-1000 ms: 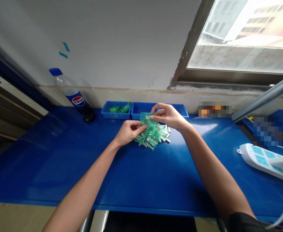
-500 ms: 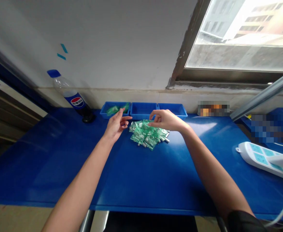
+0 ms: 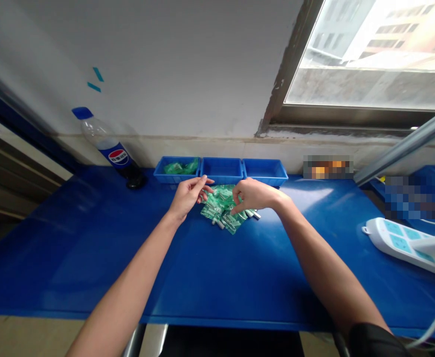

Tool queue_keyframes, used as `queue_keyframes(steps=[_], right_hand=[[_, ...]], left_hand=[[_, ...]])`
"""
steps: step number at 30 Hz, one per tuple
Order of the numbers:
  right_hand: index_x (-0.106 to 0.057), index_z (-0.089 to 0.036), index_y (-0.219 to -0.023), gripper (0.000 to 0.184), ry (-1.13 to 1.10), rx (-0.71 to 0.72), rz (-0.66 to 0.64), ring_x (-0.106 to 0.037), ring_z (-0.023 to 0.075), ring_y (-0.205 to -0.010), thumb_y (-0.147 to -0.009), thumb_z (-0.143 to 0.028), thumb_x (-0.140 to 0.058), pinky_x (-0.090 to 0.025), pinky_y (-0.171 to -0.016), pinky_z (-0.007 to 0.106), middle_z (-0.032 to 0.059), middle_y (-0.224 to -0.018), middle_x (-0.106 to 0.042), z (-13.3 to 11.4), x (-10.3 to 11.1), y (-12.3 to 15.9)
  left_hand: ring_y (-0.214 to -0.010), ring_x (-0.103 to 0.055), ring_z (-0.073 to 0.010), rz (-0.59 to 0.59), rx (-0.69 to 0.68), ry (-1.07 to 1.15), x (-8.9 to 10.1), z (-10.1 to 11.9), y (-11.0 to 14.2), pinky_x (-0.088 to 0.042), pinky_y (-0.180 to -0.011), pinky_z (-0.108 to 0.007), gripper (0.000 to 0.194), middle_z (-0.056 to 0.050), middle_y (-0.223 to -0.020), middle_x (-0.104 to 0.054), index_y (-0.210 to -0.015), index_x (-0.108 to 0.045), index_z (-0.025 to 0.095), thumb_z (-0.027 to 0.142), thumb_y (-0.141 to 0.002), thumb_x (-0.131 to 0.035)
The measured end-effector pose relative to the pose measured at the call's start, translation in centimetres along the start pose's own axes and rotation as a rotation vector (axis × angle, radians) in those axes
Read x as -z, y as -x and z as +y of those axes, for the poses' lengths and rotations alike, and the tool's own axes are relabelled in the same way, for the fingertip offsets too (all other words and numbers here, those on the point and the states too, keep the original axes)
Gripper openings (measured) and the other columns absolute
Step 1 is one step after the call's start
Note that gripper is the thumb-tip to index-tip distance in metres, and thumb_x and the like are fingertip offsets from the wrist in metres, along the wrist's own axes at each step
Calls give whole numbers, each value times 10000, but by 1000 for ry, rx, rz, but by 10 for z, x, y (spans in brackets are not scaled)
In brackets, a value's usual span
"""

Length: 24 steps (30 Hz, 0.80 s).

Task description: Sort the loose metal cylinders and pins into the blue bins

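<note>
A heap of small green packets (image 3: 223, 210) with silvery parts lies on the blue table (image 3: 217, 267), just in front of three blue bins. My left hand (image 3: 188, 196) hovers at the heap's left edge with fingers stretched out and a little apart, holding nothing. My right hand (image 3: 252, 194) rests over the heap's right side. Its fingers curl down and pinch a green packet at the top of the heap. The left bin (image 3: 178, 169) holds a few green packets. The middle bin (image 3: 222, 170) and the right bin (image 3: 265, 169) show no contents from here.
A cola bottle (image 3: 108, 146) leans against the wall at the back left. A white power strip (image 3: 410, 245) with a plug and cable lies at the right. A metal rail (image 3: 407, 144) slants down at the right, under the window.
My left hand came back from over the left bin to the heap's edge. My right hand dropped from above the heap onto it and its fingers curled in.
</note>
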State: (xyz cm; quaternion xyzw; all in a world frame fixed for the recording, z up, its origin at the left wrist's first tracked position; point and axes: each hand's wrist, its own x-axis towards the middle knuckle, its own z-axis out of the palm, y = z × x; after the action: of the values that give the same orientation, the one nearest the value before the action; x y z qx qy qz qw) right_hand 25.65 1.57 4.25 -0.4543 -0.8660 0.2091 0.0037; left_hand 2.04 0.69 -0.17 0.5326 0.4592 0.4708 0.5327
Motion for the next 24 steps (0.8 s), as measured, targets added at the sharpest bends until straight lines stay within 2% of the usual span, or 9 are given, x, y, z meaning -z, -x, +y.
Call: queue_keyframes(steps=[4, 6, 9, 12, 15, 18, 20, 22, 24], right_hand=[[-752, -237, -893, 509, 159, -66, 12, -680, 250, -762, -589, -597, -943, -372, -588, 298, 53, -771, -730, -9, -4, 3], [-755, -237, -913, 522, 184, -75, 9, -695, 264, -793, -572, -573, -963, -393, -608, 301, 65, -808, -736, -14, -7, 2], [-760, -239, -848, 442, 133, -76, -4, -697, 262, -785, -555, -470, -996, -404, -616, 302, 63, -787, -728, -16, -12, -2], [-754, -231, -763, 277, 60, -67, -8, -675, 226, -711, -619, -329, -969, -380, -582, 293, 46, -738, -723, -10, -14, -6], [-742, -218, -717, 154, 8, -17, -61, -642, 185, -654, -708, -265, -888, -370, -567, 286, 30, -731, -730, -5, -9, -6], [-711, -201, -709, 122, -85, 83, -92, -628, 163, -665, -758, -241, -815, -400, -601, 273, 15, -737, -718, -4, 3, 1], [-690, -193, -749, 82, -223, 157, -59, -635, 150, -698, -789, -221, -757, -427, -638, 257, 4, -759, -714, -6, 13, 9], [-688, -189, -835, 73, -391, 161, -15, -639, 140, -717, -830, -257, -713, -439, -645, 247, 6, -826, -731, -8, 21, 16], [-649, -188, -882, 143, -549, 142, 38, -619, 121, -667, -858, -319, -702, -434, -609, 240, 16, -870, -741, -7, 24, 18]], left_hand=[[-554, -600, -128, -14, -12, -49, -1, -3, -1, -364, -469, -226, 548, -95, -796, -766, -954, -794, 144, 676, -849, -715], [-553, -599, -129, -21, -17, -66, -2, -3, -1, -363, -469, -229, 546, -94, -795, -767, -948, -794, 145, 676, -852, -712], [-557, -599, -130, -30, -23, -86, -2, -3, 0, -369, -475, -230, 536, -90, -796, -766, -947, -794, 147, 669, -854, -712], [-559, -598, -126, -33, -22, -98, -3, -3, 0, -375, -480, -225, 523, -85, -794, -764, -948, -794, 148, 657, -860, -710], [-557, -600, -130, -40, -25, -107, -4, -3, 0, -376, -478, -227, 521, -84, -794, -765, -947, -795, 150, 656, -858, -709], [-560, -603, -135, -37, -35, -114, -3, -3, 0, -382, -481, -231, 511, -85, -796, -767, -948, -795, 151, 647, -861, -707], [-570, -610, -138, -36, -50, -126, -3, -2, 0, -395, -491, -231, 499, -83, -798, -767, -957, -796, 152, 635, -870, -703], [-601, -628, -145, -53, -79, -147, -3, -1, 1, -423, -518, -233, 483, -82, -812, -770, -976, -798, 154, 617, -884, -694], [-664, -659, -159, -103, -109, -171, -4, 2, 4, -462, -569, -237, 469, -85, -845, -780, -1006, -800, 157, 598, -902, -681]])
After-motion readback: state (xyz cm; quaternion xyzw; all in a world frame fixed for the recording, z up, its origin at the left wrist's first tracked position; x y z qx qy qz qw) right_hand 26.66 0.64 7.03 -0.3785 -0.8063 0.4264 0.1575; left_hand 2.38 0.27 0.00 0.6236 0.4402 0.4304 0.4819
